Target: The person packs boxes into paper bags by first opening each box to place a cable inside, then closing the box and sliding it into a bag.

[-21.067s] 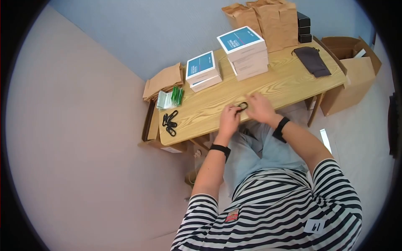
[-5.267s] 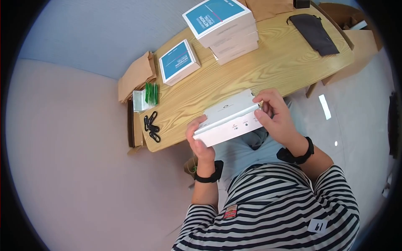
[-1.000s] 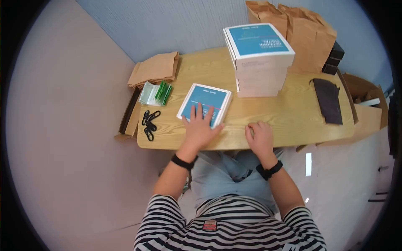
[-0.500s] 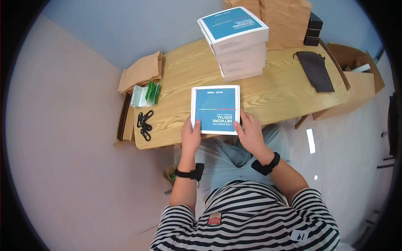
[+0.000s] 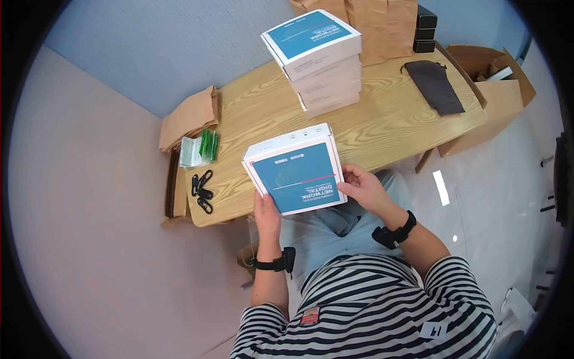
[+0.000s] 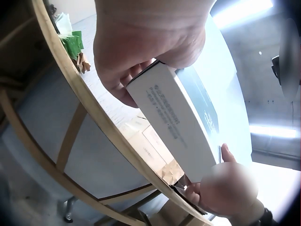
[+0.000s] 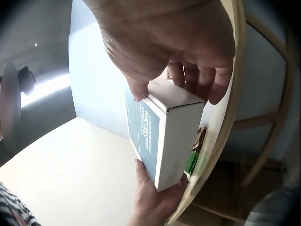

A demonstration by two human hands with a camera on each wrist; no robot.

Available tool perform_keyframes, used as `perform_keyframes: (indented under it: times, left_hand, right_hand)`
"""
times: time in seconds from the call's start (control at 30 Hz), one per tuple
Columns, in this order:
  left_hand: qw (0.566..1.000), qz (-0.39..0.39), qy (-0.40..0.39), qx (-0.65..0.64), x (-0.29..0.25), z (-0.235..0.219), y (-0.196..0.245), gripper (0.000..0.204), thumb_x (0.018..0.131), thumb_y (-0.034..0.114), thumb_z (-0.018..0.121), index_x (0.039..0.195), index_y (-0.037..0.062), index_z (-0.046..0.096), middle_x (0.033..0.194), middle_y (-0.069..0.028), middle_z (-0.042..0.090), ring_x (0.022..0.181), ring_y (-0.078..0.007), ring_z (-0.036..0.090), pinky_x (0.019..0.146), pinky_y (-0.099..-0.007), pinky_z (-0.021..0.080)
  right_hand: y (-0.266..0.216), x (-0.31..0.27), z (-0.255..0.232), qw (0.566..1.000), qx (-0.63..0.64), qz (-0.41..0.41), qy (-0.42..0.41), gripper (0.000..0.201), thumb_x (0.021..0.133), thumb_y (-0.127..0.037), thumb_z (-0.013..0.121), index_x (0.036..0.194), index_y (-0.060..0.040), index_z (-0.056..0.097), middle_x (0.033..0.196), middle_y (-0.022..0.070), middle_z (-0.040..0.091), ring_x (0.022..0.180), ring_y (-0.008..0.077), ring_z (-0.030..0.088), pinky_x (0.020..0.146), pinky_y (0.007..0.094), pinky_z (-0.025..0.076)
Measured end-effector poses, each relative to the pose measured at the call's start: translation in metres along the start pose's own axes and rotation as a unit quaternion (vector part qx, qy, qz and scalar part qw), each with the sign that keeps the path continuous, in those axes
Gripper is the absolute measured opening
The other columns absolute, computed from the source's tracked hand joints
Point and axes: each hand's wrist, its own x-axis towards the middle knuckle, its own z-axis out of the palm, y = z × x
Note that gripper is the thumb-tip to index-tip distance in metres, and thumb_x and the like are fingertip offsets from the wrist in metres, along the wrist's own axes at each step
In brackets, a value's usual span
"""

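Note:
Both hands hold a white box with a blue printed lid (image 5: 297, 179) over the table's front edge, its lid tilted toward the person. The left hand (image 5: 267, 216) grips its lower left corner, thumb along the lid's edge. At the right side, the right hand (image 5: 367, 190) pinches the box with the thumb on the lid and the other fingers underneath. In the left wrist view a printed white side of the box (image 6: 171, 120) shows between the hands. The right wrist view has the right hand (image 7: 174, 52) over one end and the left hand (image 7: 153, 200) at the other.
On the wooden table (image 5: 388, 122) stands a stack of similar boxes (image 5: 329, 81). Black carabiners (image 5: 204, 192), green packets (image 5: 208, 145) and flat paper bags (image 5: 190, 118) lie left. Right are upright paper bags (image 5: 382, 30), a dark pouch (image 5: 434, 88) and a cardboard carton (image 5: 493, 105).
Earlier the hands handled a black carabiner, then a white box. A second ago the left hand lay on the box on the table; now both hands have raised and tilted it.

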Motion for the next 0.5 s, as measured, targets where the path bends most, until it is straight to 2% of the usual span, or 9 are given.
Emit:
perform_keyframes:
  times: [0.03, 0.13, 0.23, 0.3, 0.4, 0.47, 0.5]
  left_hand:
    - [1.000, 0.005, 0.000, 0.000, -0.001, -0.001, 0.001, 0.061, 0.108, 0.039, 0.054, 0.151, -0.0019, 0.039, 0.141, -0.0103, 0.057, 0.127, -0.0188, 0.054, 0.109, -0.0354, 0.043]
    - [0.999, 0.015, -0.024, -0.031, -0.001, -0.006, -0.002, 0.065, 0.106, 0.042, 0.057, 0.152, -0.0005, 0.039, 0.142, -0.0103, 0.056, 0.128, -0.0182, 0.054, 0.109, -0.0350, 0.043]
    - [0.996, 0.023, -0.037, -0.080, -0.004, 0.003, 0.017, 0.056, 0.108, 0.036, 0.056, 0.148, -0.0015, 0.045, 0.137, -0.0078, 0.058, 0.125, -0.0158, 0.053, 0.110, -0.0314, 0.039]
    - [0.996, 0.027, -0.039, -0.078, -0.005, 0.001, 0.018, 0.057, 0.107, 0.037, 0.057, 0.147, -0.0018, 0.046, 0.137, -0.0077, 0.059, 0.124, -0.0155, 0.053, 0.109, -0.0315, 0.040]
    - [0.995, 0.002, -0.063, -0.081, -0.007, -0.008, 0.016, 0.058, 0.107, 0.038, 0.058, 0.146, -0.0026, 0.047, 0.139, -0.0085, 0.059, 0.126, -0.0156, 0.053, 0.108, -0.0323, 0.041]
    - [0.985, -0.107, -0.063, 0.121, -0.010, -0.010, 0.024, 0.057, 0.108, 0.039, 0.055, 0.148, -0.0015, 0.047, 0.141, -0.0109, 0.057, 0.129, -0.0181, 0.053, 0.109, -0.0344, 0.042]
    - [0.985, -0.109, -0.063, 0.121, -0.008, -0.008, 0.029, 0.057, 0.108, 0.039, 0.055, 0.148, -0.0015, 0.047, 0.141, -0.0109, 0.057, 0.129, -0.0181, 0.053, 0.109, -0.0344, 0.042]
  right_hand:
    - [0.001, 0.001, 0.002, 1.000, -0.016, -0.008, 0.009, 0.050, 0.099, -0.007, 0.068, 0.143, 0.0050, 0.047, 0.130, 0.0130, 0.062, 0.115, 0.0183, 0.063, 0.100, 0.0323, 0.052]
    - [0.008, 0.001, -0.007, 1.000, -0.008, -0.020, -0.012, 0.053, 0.098, -0.005, 0.068, 0.145, 0.0046, 0.046, 0.130, 0.0124, 0.061, 0.117, 0.0186, 0.061, 0.102, 0.0333, 0.051]
    - [0.000, -0.006, -0.005, 0.999, 0.018, -0.016, -0.036, 0.055, 0.096, -0.003, 0.067, 0.146, 0.0041, 0.045, 0.133, 0.0122, 0.059, 0.120, 0.0184, 0.060, 0.104, 0.0338, 0.049]
    - [0.001, -0.007, -0.008, 0.999, 0.016, 0.005, -0.044, 0.056, 0.096, -0.001, 0.065, 0.148, 0.0038, 0.043, 0.135, 0.0123, 0.058, 0.122, 0.0186, 0.059, 0.105, 0.0342, 0.048]
    - [0.007, -0.007, -0.014, 0.998, -0.004, -0.033, -0.054, 0.049, 0.100, -0.006, 0.061, 0.146, 0.0037, 0.046, 0.133, 0.0112, 0.060, 0.120, 0.0168, 0.059, 0.104, 0.0328, 0.048]
    - [0.006, -0.008, -0.015, 0.999, -0.033, 0.016, -0.019, 0.042, 0.106, -0.014, 0.054, 0.143, 0.0036, 0.050, 0.129, 0.0094, 0.062, 0.118, 0.0145, 0.058, 0.104, 0.0310, 0.046]
    - [0.003, -0.008, -0.013, 0.999, -0.032, 0.019, -0.018, 0.042, 0.106, -0.014, 0.054, 0.143, 0.0036, 0.050, 0.129, 0.0094, 0.062, 0.118, 0.0145, 0.058, 0.104, 0.0310, 0.046]
